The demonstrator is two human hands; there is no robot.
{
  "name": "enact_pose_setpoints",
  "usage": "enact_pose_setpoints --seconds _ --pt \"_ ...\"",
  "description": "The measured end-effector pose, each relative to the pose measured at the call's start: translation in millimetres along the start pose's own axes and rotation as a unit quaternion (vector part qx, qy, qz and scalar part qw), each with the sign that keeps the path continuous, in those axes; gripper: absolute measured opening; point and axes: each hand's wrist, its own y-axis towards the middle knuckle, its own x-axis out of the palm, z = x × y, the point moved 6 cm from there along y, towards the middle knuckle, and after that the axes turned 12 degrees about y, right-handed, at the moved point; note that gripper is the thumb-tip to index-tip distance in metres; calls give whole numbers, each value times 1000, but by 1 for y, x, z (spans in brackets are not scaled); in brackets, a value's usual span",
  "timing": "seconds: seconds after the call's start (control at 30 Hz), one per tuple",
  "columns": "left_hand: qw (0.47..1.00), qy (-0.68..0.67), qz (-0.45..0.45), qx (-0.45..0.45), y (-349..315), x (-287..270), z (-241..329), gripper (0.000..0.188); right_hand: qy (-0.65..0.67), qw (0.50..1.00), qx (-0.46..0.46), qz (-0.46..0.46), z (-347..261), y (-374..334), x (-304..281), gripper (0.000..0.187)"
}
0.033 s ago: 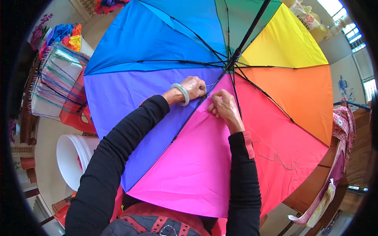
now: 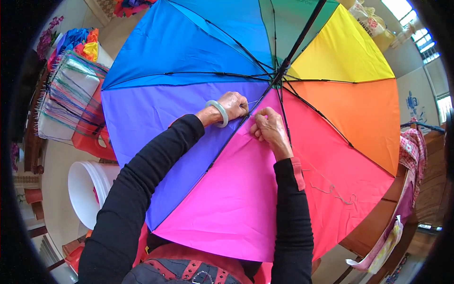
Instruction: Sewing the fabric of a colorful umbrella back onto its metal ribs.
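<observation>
A rainbow-coloured umbrella (image 2: pixel 227 199) lies spread open in front of me, its inside with the black ribs and shaft (image 2: pixel 302 40) facing up. My left hand (image 2: pixel 233 105), with a pale bangle (image 2: pixel 217 113) at the wrist, is closed in a pinch at the rib between the purple and pink panels. A thin pale thread (image 2: pixel 253 102) shows at its fingertips. Just right of that rib, my right hand (image 2: pixel 270 127) is closed over the pink panel; what its fingers hold is hidden. Loose thread (image 2: pixel 333 190) trails across the red panel beside my right forearm.
White buckets (image 2: pixel 85 194) stand at the left, below a stack bundled with coloured strands (image 2: pixel 71 97) and a red plastic container (image 2: pixel 97 144). Bright folded cloth (image 2: pixel 85 45) lies behind. Checked cloth (image 2: pixel 412 149) hangs at the right by wooden furniture (image 2: pixel 425 175).
</observation>
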Motion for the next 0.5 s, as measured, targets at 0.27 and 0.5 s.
enact_pose_setpoints --seconds 0.27,0.5 --pt "964 -194 -77 -164 -19 4 15 29 -62 998 -8 21 -11 -19 -21 10" --pt "967 19 135 -217 -41 22 19 44 41 963 -197 177 -70 -87 -117 12"
